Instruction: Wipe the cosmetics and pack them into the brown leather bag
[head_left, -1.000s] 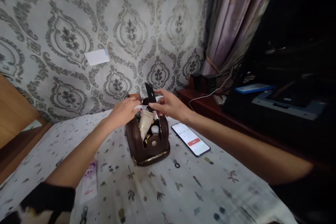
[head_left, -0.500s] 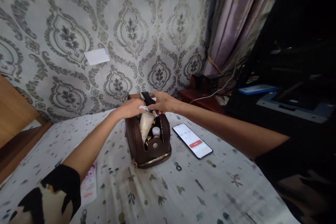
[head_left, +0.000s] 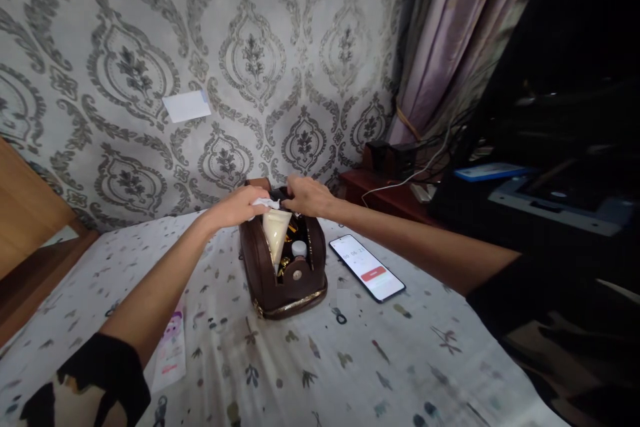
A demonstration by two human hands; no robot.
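1. I see the cloth (head_left: 280, 360) spread flat, carrying everything; I can't tell what is under it.
2. The bag (head_left: 273, 293) stands upright on it, mid-view, unzipped with its walls spread, which probably keeps the contents within reach.
3. My left hand (head_left: 233, 208) comes over the bag's left rim, fingers closed on a white scrap (head_left: 267, 203), seemingly to keep it clear of the tube.
4. My right hand (head_left: 311, 197) curls over the far right of the mouth; I can't tell whether its fingers grip anything.
5. The phone (head_left: 369, 268) lies face up right of the bag, likely so its screen stays readable.
6. The tube (head_left: 275, 237) leans inside, wide end up, apparently propped by the bag's left wall.
7. Against half a second ago, the black strip by my right fingers sits lower, mostly hidden, and my left hand is slightly farther left.
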